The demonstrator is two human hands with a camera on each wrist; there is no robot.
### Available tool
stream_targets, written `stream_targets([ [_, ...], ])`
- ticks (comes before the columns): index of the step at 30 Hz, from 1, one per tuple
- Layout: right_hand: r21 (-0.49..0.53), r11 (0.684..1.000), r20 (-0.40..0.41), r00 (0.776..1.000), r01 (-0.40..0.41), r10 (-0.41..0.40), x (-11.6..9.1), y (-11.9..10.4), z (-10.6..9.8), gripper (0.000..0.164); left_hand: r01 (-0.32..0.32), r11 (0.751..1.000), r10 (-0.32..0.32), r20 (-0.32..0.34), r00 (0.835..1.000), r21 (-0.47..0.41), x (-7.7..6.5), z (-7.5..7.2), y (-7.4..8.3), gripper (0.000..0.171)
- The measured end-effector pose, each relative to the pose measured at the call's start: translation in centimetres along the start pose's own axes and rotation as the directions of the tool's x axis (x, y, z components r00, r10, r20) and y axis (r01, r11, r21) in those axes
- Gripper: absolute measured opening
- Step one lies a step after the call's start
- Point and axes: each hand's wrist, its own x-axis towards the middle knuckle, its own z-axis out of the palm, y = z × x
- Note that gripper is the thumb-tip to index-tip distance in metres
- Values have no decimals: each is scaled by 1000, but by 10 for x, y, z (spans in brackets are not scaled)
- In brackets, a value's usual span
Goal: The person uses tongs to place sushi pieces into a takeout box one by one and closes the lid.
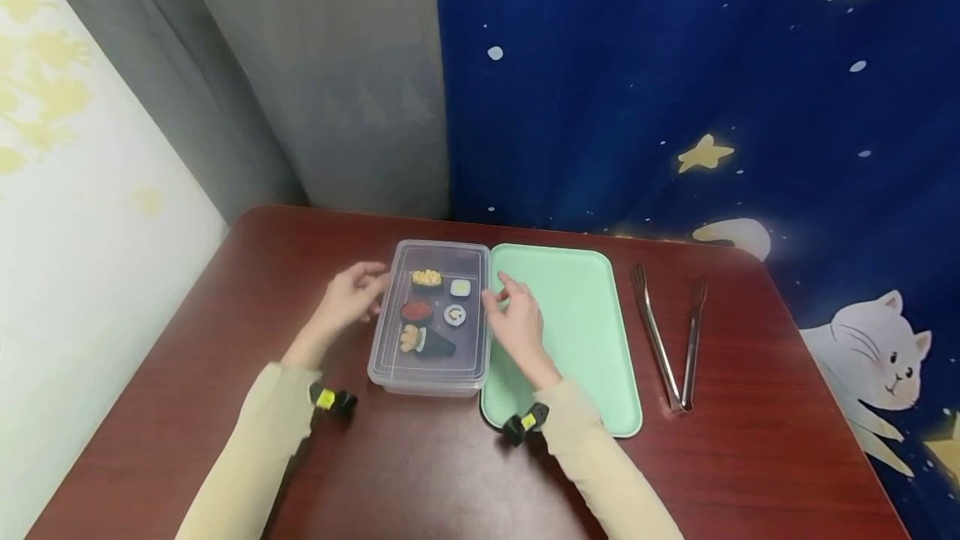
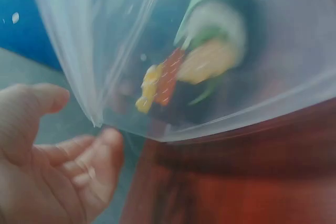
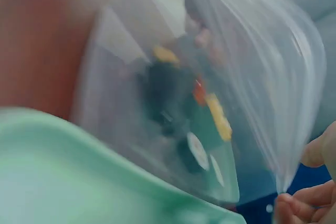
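Note:
A clear plastic food container (image 1: 431, 382) with a see-through lid (image 1: 442, 258) on it stands on the table. Inside lie several sushi pieces: a yellow-topped one (image 1: 427, 277), a red-topped one (image 1: 416, 312), two small rolls, one of them round (image 1: 454, 316), and a dark cone-shaped hand roll (image 1: 435, 343). My left hand (image 1: 352, 294) is at the container's left side, fingers loosely bent, fingertips close to the lid's edge. At the right side, my right hand (image 1: 517, 315) has thumb and forefinger apart, a fingertip by the rim. Whether either hand touches it is hard to tell.
A pale green tray (image 1: 577, 315) lies right against the container, under my right wrist. Metal tongs (image 1: 678, 398) lie spread to the tray's right. The dark red table (image 1: 420, 473) ends at a grey and blue curtain behind.

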Motion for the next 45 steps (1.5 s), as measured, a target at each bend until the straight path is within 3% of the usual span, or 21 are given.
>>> stream_targets([
  [4,105,978,90,981,-181,172,33,-1,2,43,143,980,-135,64,989,-139,37,-7,6,54],
  [9,126,953,166,953,-276,255,56,-2,9,35,224,963,-202,153,967,-147,63,-12,6,50],
  [12,116,948,161,948,-295,275,60,-2,12,29,219,968,-196,173,965,-122,68,-11,7,43],
  [16,126,943,142,946,-309,291,63,-3,15,24,199,975,-182,153,971,-102,69,-8,9,34],
  [21,148,934,137,942,-324,306,63,-4,15,24,229,969,-215,136,967,-97,64,-7,9,43],
  [24,143,933,197,933,-330,300,56,-2,11,30,233,970,-219,164,962,-70,53,-8,7,51],
  [27,106,942,321,908,-317,269,37,2,-1,34,186,983,-182,236,955,8,27,-9,6,49],
  [31,97,953,533,824,-286,192,-2,6,-22,43,113,991,-130,377,917,69,-25,-11,5,45],
  [34,141,948,652,748,-284,126,-29,6,-34,50,109,993,-112,471,875,33,-60,-10,5,46],
  [36,181,940,692,717,-291,89,-43,6,-37,51,128,992,-107,493,864,-9,-77,-7,4,48],
  [38,214,927,705,706,-308,72,-51,5,-38,52,154,986,-107,482,870,-57,-88,-4,3,49],
  [41,259,905,703,708,-339,64,-58,3,-37,50,183,972,-103,439,892,-145,-97,2,0,46],
  [45,301,874,701,710,-381,68,-63,2,-35,47,171,950,-52,410,911,-260,-101,7,-7,40],
])
